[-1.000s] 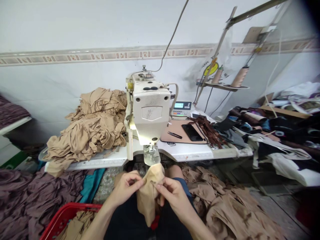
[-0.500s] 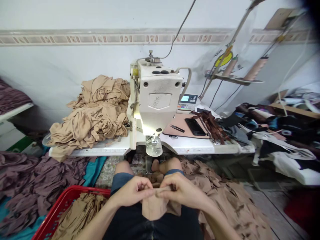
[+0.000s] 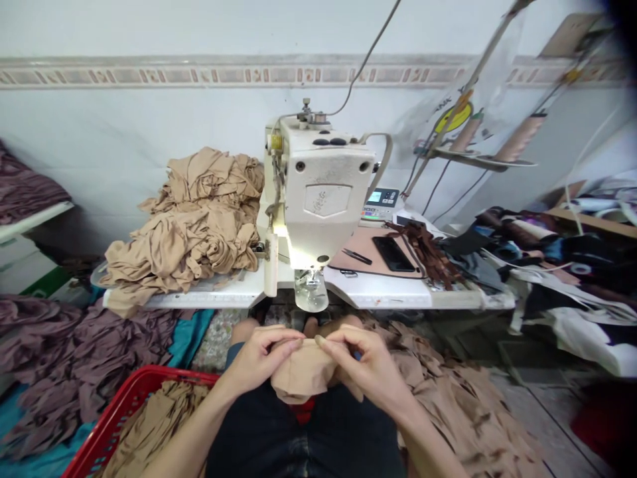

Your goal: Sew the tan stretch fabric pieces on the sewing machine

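Observation:
Both my hands hold a small piece of beige stretch fabric (image 3: 302, 373) above my lap, just below the sewing machine's needle area. My left hand (image 3: 261, 362) pinches the fabric's upper left edge between thumb and fingers. My right hand (image 3: 365, 367) grips the upper right edge, with its fingertips curled over the top. The fabric sags in a short, rounded fold between them. Its lower part rests near my dark shorts (image 3: 303, 438).
A white industrial sewing machine (image 3: 323, 192) stands on a white table (image 3: 213, 299) ahead, with a beige fabric heap (image 3: 194, 232) to its left. A red basket (image 3: 144, 382) sits lower left. Plum fabric (image 3: 74, 338) and brown fabric (image 3: 462, 411) lie heaped on either side.
My hands have risen and the fabric now hangs shorter, bunched in a rounder fold. The view has shifted slightly, with the machine further right.

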Tool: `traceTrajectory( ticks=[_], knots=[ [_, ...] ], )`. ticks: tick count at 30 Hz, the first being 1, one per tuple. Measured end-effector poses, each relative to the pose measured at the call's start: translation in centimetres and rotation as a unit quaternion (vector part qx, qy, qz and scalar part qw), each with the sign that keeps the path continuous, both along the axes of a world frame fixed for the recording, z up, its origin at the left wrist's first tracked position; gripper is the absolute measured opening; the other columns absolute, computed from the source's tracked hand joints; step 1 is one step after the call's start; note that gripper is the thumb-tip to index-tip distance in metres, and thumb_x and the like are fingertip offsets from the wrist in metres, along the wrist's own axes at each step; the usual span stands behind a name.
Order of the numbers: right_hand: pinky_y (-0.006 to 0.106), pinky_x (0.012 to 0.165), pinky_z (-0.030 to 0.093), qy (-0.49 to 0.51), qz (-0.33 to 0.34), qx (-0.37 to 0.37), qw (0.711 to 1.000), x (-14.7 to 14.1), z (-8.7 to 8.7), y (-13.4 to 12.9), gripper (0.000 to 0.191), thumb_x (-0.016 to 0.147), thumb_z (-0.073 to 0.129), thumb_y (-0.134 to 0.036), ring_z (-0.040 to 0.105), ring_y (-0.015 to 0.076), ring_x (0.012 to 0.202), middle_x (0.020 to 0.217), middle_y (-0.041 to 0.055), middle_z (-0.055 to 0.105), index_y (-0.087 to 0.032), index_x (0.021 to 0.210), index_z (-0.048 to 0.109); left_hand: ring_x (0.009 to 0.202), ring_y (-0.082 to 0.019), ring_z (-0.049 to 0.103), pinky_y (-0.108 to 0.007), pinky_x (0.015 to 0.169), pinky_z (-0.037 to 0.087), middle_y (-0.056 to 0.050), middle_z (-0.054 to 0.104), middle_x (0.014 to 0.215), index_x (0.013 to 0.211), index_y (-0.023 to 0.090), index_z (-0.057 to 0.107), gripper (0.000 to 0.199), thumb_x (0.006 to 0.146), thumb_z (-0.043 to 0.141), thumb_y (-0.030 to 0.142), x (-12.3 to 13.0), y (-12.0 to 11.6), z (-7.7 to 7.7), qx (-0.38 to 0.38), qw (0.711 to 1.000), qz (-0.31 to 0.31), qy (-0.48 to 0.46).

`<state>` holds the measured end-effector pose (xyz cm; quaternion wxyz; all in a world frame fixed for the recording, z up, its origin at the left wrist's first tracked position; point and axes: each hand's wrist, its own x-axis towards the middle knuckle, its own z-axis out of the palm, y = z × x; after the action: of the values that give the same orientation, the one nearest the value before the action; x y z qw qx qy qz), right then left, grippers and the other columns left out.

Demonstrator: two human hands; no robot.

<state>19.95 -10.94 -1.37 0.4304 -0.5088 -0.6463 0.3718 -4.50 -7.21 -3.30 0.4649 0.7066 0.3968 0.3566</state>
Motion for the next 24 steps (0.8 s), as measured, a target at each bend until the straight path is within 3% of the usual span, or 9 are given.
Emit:
traceTrajectory(
  ticks=[5,8,11,15,20,24],
  knots=[
    [0.032,0.062,0.041,-0.041,-0.05,0.103,0.993,-0.3,1.5,0.3,0.033,0.101,0.069,-0.041,0.055,0.0194,0.063,0.067,0.0029,0.063,-0.022,0.078,0.081,0.074,-0.02,0.067,-0.026,0.066,0.05,-0.007,0.078,0.085,0.098,0.017,0.083,0.028,0.096,0.074,0.043,0.7,0.6,0.6,-0.071,0.995,0.026,-0.064],
    [0.032,0.059,0.039,0.0,-0.083,0.083,0.993,-0.4,1.5,1.5,0.034,0.097,0.072,-0.045,0.052,0.0181,0.06,0.066,0.0025,0.063,-0.021,0.074,0.08,0.075,-0.018,0.065,-0.025,0.069,0.049,-0.006,0.076,0.084,0.095,0.016,0.081,0.03,0.096,0.073,0.045,1.1,1.4,0.8,-0.078,0.991,0.036,-0.099],
    [0.031,0.06,0.043,0.067,-0.09,0.022,0.993,-0.3,1.2,2.9,0.038,0.091,0.076,-0.053,0.058,0.0199,0.063,0.07,0.0048,0.071,-0.019,0.076,0.081,0.077,-0.02,0.064,-0.026,0.07,0.049,-0.007,0.075,0.084,0.09,0.015,0.08,0.033,0.095,0.073,0.047,1.5,2.3,1.6,-0.061,0.991,0.057,-0.101],
    [0.032,0.062,0.049,0.135,-0.077,-0.034,0.987,0.0,0.7,4.3,0.043,0.084,0.082,-0.059,0.063,0.0221,0.065,0.072,0.0071,0.076,-0.016,0.077,0.081,0.062,-0.016,0.054,-0.024,0.059,0.04,-0.002,0.064,0.068,0.078,0.017,0.074,0.035,0.09,0.078,0.049,1.9,3.3,2.8,-0.054,0.992,0.084,-0.074],
    [0.031,0.064,0.05,0.179,-0.104,-0.022,0.978,0.0,0.0,5.5,0.046,0.082,0.084,-0.062,0.063,0.0212,0.066,0.07,0.005,0.073,-0.017,0.074,0.079,0.054,-0.012,0.045,-0.022,0.055,0.034,0.007,0.047,0.059,0.082,0.019,0.065,0.031,0.083,0.084,0.044,2.7,4.6,3.6,-0.038,0.984,0.155,-0.084],
    [0.031,0.065,0.05,0.18,-0.14,0.007,0.974,-0.2,-0.1,6.3,0.047,0.081,0.085,-0.061,0.062,0.0208,0.066,0.067,0.0038,0.071,-0.016,0.071,0.078,0.054,-0.011,0.042,-0.021,0.056,0.033,0.009,0.043,0.06,0.089,0.02,0.062,0.03,0.085,0.082,0.041,3.5,5.7,3.2,-0.023,0.98,0.161,-0.111]
  ],
)
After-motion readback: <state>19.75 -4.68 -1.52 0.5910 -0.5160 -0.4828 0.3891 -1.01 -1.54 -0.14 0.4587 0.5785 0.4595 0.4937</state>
